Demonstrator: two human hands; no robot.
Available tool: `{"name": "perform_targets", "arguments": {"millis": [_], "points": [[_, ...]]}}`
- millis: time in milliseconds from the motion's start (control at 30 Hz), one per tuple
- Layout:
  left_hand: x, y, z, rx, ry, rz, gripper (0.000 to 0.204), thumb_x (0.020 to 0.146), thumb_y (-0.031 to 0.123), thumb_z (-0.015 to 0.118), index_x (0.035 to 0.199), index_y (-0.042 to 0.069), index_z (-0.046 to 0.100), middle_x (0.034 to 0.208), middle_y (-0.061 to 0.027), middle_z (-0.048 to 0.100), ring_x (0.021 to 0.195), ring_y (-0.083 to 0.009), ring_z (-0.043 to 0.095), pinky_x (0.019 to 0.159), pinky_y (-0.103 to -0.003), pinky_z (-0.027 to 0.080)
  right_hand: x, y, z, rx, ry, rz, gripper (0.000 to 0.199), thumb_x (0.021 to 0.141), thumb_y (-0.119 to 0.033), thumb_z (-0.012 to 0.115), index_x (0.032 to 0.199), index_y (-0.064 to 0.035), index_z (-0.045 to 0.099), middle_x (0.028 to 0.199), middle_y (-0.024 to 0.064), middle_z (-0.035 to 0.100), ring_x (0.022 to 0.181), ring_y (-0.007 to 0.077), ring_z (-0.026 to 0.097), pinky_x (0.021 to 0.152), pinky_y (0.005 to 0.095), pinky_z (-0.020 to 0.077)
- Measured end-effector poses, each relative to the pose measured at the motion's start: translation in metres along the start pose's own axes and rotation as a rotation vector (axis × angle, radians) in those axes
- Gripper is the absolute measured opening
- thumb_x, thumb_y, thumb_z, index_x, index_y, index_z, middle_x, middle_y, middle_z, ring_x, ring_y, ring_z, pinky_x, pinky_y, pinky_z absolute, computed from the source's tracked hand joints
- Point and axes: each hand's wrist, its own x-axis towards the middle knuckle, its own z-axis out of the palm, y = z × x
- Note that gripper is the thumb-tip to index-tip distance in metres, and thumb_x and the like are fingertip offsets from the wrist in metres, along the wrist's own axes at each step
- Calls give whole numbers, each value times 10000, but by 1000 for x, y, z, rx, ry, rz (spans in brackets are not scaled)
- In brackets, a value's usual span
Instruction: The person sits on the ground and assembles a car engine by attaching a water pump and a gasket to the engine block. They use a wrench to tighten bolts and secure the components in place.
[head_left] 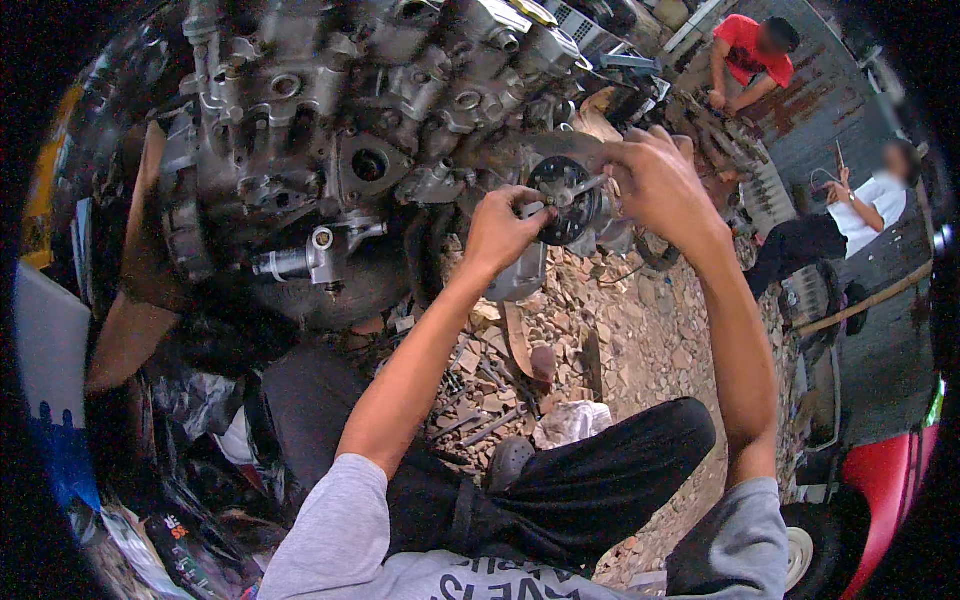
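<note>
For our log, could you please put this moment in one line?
Left hand: at black wheel; right hand: holding slim metallic piece at wheel; engine: upper left

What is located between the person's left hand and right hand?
In the head view, a dark round wheel lies between the left hand and the right hand, with a thin grey rod in front of it.

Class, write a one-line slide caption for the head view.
Left hand and right hand at a black disc by an engine, above rubble.
</note>
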Motion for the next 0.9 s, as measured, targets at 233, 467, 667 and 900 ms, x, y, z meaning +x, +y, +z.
{"name": "perform_targets", "arguments": {"millis": [233, 467, 667, 900], "points": [[-7, 5, 8, 208, 189, 180, 280, 813, 279, 751, 960, 41, 739, 920, -146, 673, 835, -342, 659, 744, -419, 514, 28, 14, 11, 18, -59, -62, 344, 760, -69, 628, 1093, -103, 708, 1045, 130, 661, 1137, 321, 549, 934, 514, 398], [-3, 1, 2, 147, 66, 81, 306, 792, 304, 771, 974, 59, 741, 924, -158, 669, 817, -334, 656, 746, -418, 509, 72, 49, 31, 38, -218, -191, 293, 778, -126, 633, 1061, -133, 711, 983, 173, 689, 1029, 372, 623, 885, 534, 448], [-3, -10, -2, 102, 11, -33, 366, 757, 317, 808, 987, 41, 736, 954, -182, 702, 868, -327, 673, 796, -387, 513, 96, 26, 14, 36, -430, -103, 241, 840, -184, 648, 1030, -50, 710, 1029, 196, 682, 993, 377, 638, 888, 458, 487], [0, -22, 0, 18, -7, 13, 350, 741, 247, 810, 1004, 31, 726, 989, -193, 697, 935, -340, 671, 837, -403, 514, 118, 16, 24, 55, -601, -172, 290, 838, -254, 671, 1047, -59, 711, 1051, 201, 686, 1002, 370, 650, 855, 445, 512]]}}
